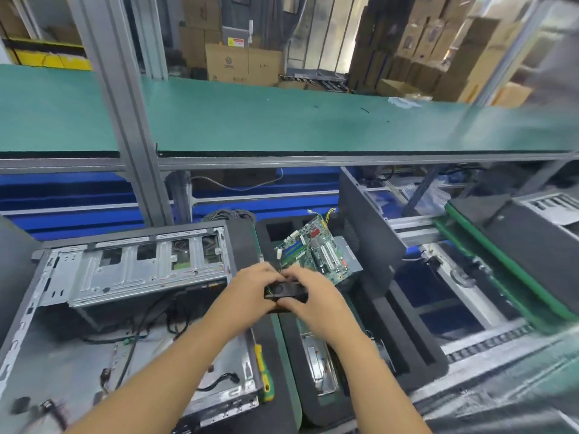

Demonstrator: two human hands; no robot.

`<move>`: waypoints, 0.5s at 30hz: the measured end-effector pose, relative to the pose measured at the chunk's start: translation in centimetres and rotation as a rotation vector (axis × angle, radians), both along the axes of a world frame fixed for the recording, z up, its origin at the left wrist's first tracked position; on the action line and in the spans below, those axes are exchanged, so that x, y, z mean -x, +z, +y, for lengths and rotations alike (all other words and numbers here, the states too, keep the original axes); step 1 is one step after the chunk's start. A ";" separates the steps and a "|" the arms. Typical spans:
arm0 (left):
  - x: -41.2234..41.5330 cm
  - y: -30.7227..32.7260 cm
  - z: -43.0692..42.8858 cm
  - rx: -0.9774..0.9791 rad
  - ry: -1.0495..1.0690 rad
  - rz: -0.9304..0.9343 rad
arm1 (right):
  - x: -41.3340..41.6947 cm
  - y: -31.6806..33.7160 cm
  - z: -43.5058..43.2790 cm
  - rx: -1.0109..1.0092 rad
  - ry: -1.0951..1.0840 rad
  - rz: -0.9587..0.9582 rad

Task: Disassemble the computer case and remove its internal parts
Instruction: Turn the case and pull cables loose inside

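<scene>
- Head view: the computer case [131, 270] lies open on its side at about 8 o'clock of the picture. Its grey metal frame is on top and loose black cables [175, 317] lie on its floor.
- The left hand [250, 289] and the right hand [313, 303] meet just below the middle, to the right of the case's upper corner.
- Both hands hold one small black part [283, 291] between them. The fingers of each hand are curled round its ends, the left from 9 o'clock and the right from 3 o'clock.
- I cannot tell exactly what the part is, because the fingers cover most of it.
- A green circuit board [316, 252] lies tilted at 1 o'clock from the hands, on a grey metal box [351, 261].
- The box sits in a black foam tray [407, 346] that goes down toward 5 o'clock.
- A green and yellow screwdriver [262, 371] lies along the right edge of the case, at 6 o'clock from the hands.
- A long green shelf [282, 120] crosses the picture at 12 o'clock, with cardboard boxes [241, 62] behind it.
</scene>
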State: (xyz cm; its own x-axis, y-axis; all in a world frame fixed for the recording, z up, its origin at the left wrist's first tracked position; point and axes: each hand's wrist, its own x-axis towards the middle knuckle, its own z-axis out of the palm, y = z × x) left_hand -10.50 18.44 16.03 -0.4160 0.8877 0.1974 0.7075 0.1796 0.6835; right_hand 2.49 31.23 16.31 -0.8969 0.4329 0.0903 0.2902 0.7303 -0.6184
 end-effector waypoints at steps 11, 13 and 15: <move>-0.8 -4.4 7.4 0.156 0.067 -0.151 | -2.4 -3.8 8.3 -0.055 -0.122 -0.112; -0.8 -4.7 8.6 0.159 0.094 -0.159 | -2.1 -4.7 9.0 -0.050 -0.131 -0.110; -1.0 -5.6 9.7 0.152 0.126 -0.184 | -1.9 -5.4 9.5 -0.028 -0.131 -0.134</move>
